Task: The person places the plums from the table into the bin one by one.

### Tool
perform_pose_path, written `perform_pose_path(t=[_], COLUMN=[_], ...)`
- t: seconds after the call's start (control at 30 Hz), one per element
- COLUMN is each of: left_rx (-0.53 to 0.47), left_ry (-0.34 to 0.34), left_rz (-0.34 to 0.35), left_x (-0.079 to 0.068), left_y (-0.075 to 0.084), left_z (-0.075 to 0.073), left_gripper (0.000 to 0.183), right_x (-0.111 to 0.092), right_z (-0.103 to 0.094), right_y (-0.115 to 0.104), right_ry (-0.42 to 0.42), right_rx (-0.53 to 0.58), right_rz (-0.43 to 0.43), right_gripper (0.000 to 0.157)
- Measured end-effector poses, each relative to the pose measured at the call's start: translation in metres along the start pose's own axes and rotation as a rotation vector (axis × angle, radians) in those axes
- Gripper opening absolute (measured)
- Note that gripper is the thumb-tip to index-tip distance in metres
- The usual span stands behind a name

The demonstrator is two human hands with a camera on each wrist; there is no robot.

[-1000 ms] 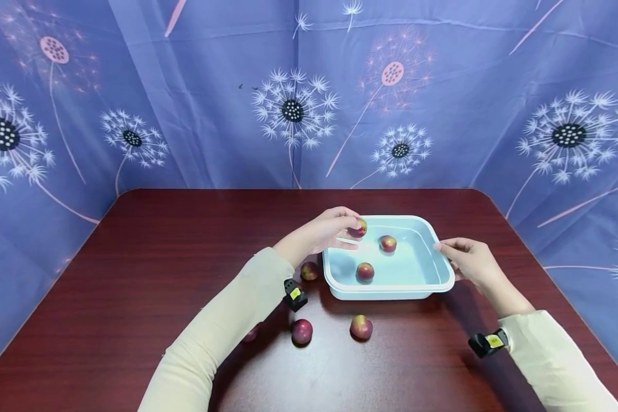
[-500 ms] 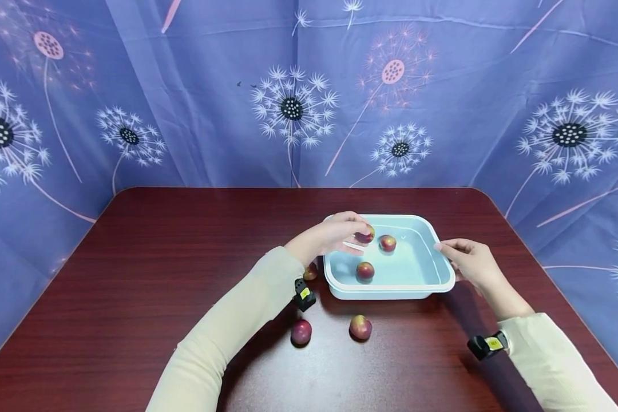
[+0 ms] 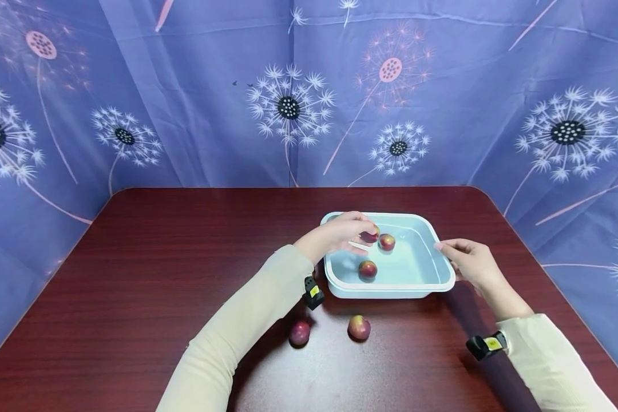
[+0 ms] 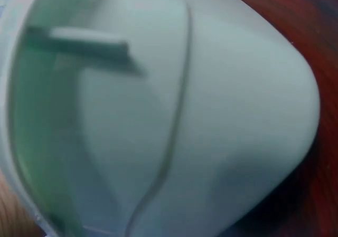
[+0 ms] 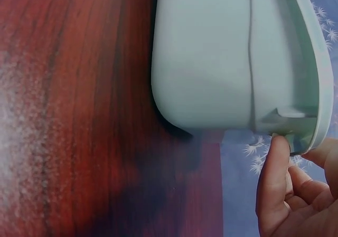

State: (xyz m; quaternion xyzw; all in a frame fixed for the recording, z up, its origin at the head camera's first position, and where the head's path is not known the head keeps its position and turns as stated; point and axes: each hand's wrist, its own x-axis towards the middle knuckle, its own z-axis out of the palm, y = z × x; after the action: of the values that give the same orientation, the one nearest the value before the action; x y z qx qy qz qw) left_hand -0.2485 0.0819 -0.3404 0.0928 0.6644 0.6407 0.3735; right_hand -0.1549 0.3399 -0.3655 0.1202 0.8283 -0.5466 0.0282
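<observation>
In the head view my left hand (image 3: 344,233) reaches over the left rim of a pale blue plastic basin (image 3: 417,257). Between its thumb and fingers is a red-and-yellow plum (image 3: 372,234), partly covered by them, low inside the basin. Right beside it lies another plum (image 3: 387,242), and a third plum (image 3: 368,269) sits nearer the front wall. At the basin's right end my right hand (image 3: 471,262) pinches the rim; in the right wrist view its fingers (image 5: 273,181) reach under the edge. The left wrist view is filled by the basin's outer wall (image 4: 237,100), with the held plum hidden.
On the dark red wooden table (image 3: 185,246), in front of the basin, lie a dark red plum (image 3: 300,333) and a yellow-red plum (image 3: 359,328). A blue curtain (image 3: 211,114) with dandelion prints hangs behind the table and along both sides.
My left hand has moved right and slightly down into the basin with its plum. The front plum inside has shifted slightly right. My left arm now hides plums on the table. My right hand stays put.
</observation>
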Motion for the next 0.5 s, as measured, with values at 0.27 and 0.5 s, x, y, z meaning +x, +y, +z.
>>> perform_pose_path(t=[0.27, 0.5], left_rx=[0.025, 0.039], left_ry=[0.045, 0.05], left_rz=[-0.004, -0.006], left_x=[0.006, 0.01], left_y=[-0.009, -0.014], left_z=[-0.005, -0.005], left_gripper=[0.019, 0.009], right_x=[0.003, 0.009], right_z=[0.002, 0.002], right_y=[0.001, 0.007], right_ry=[0.009, 0.028], right_rx=[-0.015, 0.019], right_rz=[-0.015, 0.018], right_gripper=[0.019, 0.013])
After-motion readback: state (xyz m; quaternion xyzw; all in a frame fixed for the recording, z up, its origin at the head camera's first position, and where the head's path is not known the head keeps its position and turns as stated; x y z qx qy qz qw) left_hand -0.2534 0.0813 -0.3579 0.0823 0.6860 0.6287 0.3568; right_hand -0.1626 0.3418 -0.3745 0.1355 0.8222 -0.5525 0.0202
